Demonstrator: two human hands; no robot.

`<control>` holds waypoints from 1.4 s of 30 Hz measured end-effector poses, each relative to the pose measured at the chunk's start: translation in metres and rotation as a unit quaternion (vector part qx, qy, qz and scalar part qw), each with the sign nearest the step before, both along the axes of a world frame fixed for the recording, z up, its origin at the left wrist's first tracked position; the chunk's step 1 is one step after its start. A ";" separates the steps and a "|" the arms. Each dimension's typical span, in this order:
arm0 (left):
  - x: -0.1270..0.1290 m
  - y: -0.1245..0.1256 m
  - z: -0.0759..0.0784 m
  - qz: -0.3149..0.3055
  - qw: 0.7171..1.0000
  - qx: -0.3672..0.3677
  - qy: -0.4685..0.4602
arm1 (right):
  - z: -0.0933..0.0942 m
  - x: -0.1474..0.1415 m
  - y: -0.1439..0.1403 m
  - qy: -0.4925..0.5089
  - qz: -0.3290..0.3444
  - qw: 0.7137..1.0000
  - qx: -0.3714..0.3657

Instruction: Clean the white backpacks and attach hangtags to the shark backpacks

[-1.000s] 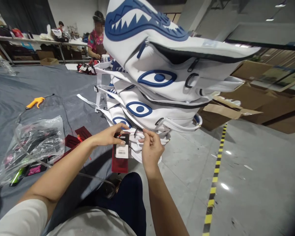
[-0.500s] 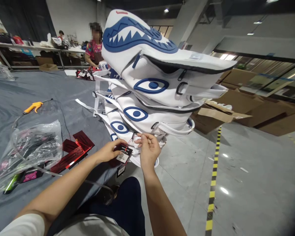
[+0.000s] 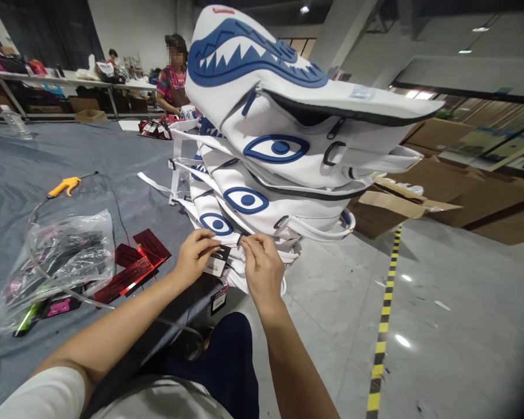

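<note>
fingers (image 3: 205, 234) of left hand (image 3: 191, 259) closed in pinch near top of hang tag (image 3: 215, 267), exact hold unclear; right hand (image 3: 264, 270) bunched too, seemingly gripping small black loop (image 3: 239, 239). tag hung before lower part of white bag stack (image 3: 314, 208), by near right edge of table (image 3: 113, 145). step looked like joining tag to loop; next move likely called for steady fingertip threading.

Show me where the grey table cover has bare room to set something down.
The widest free patch of the table cover lies between the clear bottle, the orange air gun and the loose white strap. It is crowded nearer, around the plastic bag and red pieces, and at the edge where both hands work beside the stacked white bags.
</note>
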State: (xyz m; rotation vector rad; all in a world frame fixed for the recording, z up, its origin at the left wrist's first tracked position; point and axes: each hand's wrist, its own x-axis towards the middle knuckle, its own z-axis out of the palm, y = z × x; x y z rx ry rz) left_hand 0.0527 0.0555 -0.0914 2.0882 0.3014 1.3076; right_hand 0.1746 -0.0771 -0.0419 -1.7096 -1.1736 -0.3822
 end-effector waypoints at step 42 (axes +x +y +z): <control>0.017 0.005 0.018 -0.142 0.983 -0.095 0.071 | 0.004 0.022 0.000 0.148 0.177 0.968 -0.103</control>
